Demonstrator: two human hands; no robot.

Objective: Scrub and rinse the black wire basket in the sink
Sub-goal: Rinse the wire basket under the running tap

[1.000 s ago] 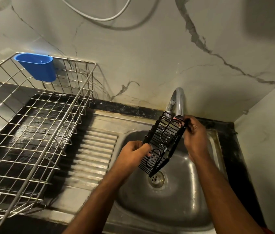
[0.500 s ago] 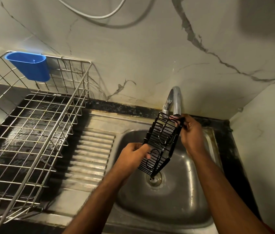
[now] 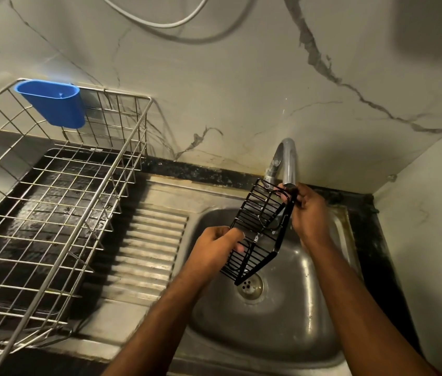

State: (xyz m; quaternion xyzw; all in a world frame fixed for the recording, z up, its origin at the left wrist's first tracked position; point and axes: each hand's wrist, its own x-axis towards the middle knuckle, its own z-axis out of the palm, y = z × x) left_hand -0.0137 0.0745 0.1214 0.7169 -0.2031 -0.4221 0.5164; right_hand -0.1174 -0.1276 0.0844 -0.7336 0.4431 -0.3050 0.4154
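Observation:
A black wire basket (image 3: 262, 221) hangs tilted on its side over the steel sink (image 3: 312, 316), its upper end right under the spout of the tap (image 3: 288, 161). My left hand (image 3: 215, 246) grips the lower left edge, fingers curled round the wires. My right hand (image 3: 310, 211) pinches the top right corner just below the spout. A thin stream of water seems to run through the basket towards the drain (image 3: 251, 287); it is faint.
A large steel wire dish rack (image 3: 59, 202) stands on the left over a black tray, with a blue plastic cup (image 3: 53, 103) hooked on its back rim. The ribbed drainboard (image 3: 146, 245) lies between rack and sink. Marble walls close in behind and on the right.
Both hands keep their grip; the basket stays under the tap, turned slightly. The view has drifted a little.

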